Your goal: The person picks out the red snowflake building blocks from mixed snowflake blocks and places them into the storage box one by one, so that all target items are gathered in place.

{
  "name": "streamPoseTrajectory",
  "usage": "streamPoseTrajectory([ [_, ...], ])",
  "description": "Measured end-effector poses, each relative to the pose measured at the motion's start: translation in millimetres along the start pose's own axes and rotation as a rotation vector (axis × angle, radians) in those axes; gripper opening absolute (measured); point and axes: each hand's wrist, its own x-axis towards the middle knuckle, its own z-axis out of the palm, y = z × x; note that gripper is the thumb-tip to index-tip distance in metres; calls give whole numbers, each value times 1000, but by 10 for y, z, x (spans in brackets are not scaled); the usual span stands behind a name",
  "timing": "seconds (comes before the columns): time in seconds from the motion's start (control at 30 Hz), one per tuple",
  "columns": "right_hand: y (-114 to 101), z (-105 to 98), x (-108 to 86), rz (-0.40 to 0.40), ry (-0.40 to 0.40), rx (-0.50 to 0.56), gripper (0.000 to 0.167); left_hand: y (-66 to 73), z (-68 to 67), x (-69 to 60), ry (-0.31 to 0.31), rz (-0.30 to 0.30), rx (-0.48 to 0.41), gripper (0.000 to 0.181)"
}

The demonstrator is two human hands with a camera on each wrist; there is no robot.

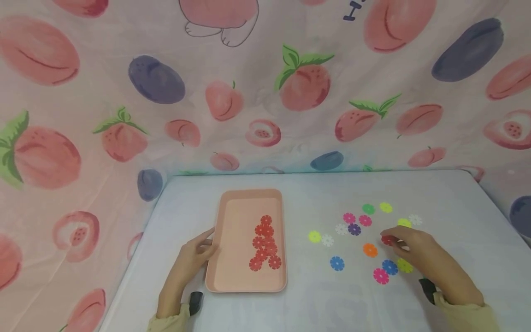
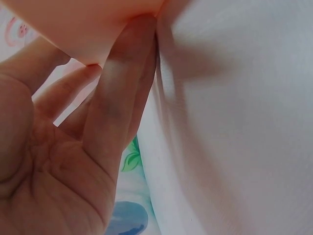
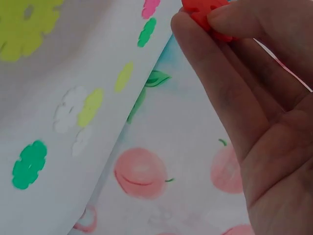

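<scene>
My left hand (image 1: 194, 258) holds the left rim of a pink rectangular tray (image 1: 213, 272); in the left wrist view, its fingers (image 2: 115, 98) meet the tray's edge close to the white tabletop. Inside the tray, toward its right side, lies a cluster of red notched flower-shaped discs (image 1: 265, 242), some overlapping. Over the right part of the table, my right hand (image 1: 419, 246) pinches a red flower disc (image 3: 203, 12) between thumb and fingertips. Below and left of that hand lie an orange disc (image 1: 370, 250), a blue disc (image 1: 390, 267) and a pink disc (image 1: 381, 276).
More loose discs lie right of the tray: a green one (image 1: 368, 209), a purple one (image 1: 354, 229), a yellow one (image 1: 315, 236), a blue one (image 1: 337, 263), plus several pink, white and yellow. A fruit-printed cloth (image 1: 257, 106) hangs behind the white table (image 1: 315, 299).
</scene>
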Motion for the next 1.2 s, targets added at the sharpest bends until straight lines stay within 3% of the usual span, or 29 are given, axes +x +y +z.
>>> streamPoseTrajectory([
  [0.27,-142,38,41,-150,98,26,35,-1,-4,-5,-2,4,-4,56],
  [0.67,-380,75,142,-173,-3,80,31,18,-3,-17,2,5,3,56],
  [1.2,-677,132,228,-286,40,97,28,8,0,-11,-1,2,-14,57],
])
